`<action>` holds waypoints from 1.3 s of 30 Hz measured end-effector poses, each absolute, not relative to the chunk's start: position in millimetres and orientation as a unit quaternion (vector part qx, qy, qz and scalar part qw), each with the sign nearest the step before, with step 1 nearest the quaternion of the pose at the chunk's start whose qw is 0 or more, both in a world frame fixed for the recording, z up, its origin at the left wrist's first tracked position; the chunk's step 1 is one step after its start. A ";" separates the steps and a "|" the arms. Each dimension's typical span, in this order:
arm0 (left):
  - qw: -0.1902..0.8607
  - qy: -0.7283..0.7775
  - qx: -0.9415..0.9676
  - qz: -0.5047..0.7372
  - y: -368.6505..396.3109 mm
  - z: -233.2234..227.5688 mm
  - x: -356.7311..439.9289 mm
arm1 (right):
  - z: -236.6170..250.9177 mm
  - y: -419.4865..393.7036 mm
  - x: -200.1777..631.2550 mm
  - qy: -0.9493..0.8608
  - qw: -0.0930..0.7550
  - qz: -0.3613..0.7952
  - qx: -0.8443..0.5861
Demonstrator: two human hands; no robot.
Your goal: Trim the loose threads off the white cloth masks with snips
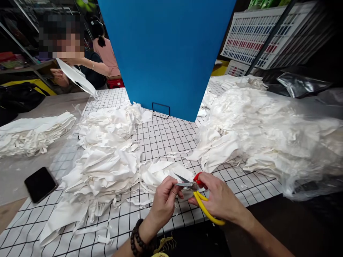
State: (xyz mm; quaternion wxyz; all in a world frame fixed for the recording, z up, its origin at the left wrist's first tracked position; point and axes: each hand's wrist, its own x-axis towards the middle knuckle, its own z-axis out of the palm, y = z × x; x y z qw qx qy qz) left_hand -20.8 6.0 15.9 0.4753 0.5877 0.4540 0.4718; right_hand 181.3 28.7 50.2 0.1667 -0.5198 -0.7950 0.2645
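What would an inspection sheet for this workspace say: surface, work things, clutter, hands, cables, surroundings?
Surface: black-and-white checked cover, bits of white scrap on it.
Work things: scissors, blades apart; white fabric heaped at left and at right, the right heap partly under see-through plastic.
Clutter: dark-screened phone beside the left heap.
Hands: right hand grips the scissors; left hand has its fingers pinched together by the blades, anything held unclear.
Cables: nothing seen.
Surroundings: blue panel behind; another person holding a white piece; white slatted crates upper right.
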 end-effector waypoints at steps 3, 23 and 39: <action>0.458 0.449 0.613 0.461 6.4 14.7 -21.1 | 49.1 29.0 178.3 -0.798 0.168 0.257 -0.518; 0.454 0.441 0.640 0.435 4.8 20.2 -26.7 | 52.6 27.1 180.5 -0.803 0.120 0.243 -0.531; 0.437 0.471 0.578 0.504 14.1 30.3 -47.5 | 19.6 40.1 198.7 -0.662 0.283 0.425 -0.549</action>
